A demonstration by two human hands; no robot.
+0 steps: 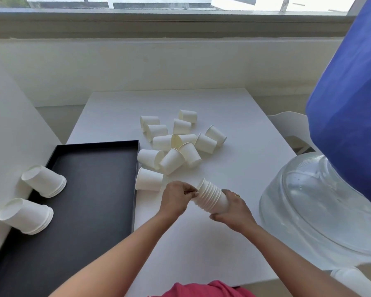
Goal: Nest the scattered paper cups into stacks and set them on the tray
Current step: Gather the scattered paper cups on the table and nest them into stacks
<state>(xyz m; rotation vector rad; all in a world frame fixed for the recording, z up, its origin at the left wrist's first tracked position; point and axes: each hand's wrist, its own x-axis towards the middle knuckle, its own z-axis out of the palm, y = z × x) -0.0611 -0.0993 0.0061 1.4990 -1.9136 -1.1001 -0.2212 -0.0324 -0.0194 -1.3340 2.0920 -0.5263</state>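
I start from the left. On the tray two finished stacks stand upside down near its left edge, the far stack and the near stack. The rest of the tray floor is bare.

Just beside the right edge of the tray one single cup lies on its side. Further right of the tray and farther from me, the loose cups lie in a heap on the white table. I count eleven there, so twelve loose cups with the single one, although some overlap and I may miss one.

Right of the tray, near its lower right side, the left hand has its fingers curled at the open rim of the held stack and seems to pinch it. The right hand is closed around the bottom end of this stack, which is held tilted above the table. I count about nine or ten rims in it.

My judgement: the step in hand is building a third stack, and the task is around half done. The next move calls for taking the single cup and sliding it straight into the open mouth, or else setting this stack on the tray.

Far right of the tray stands one big clear water bottle.
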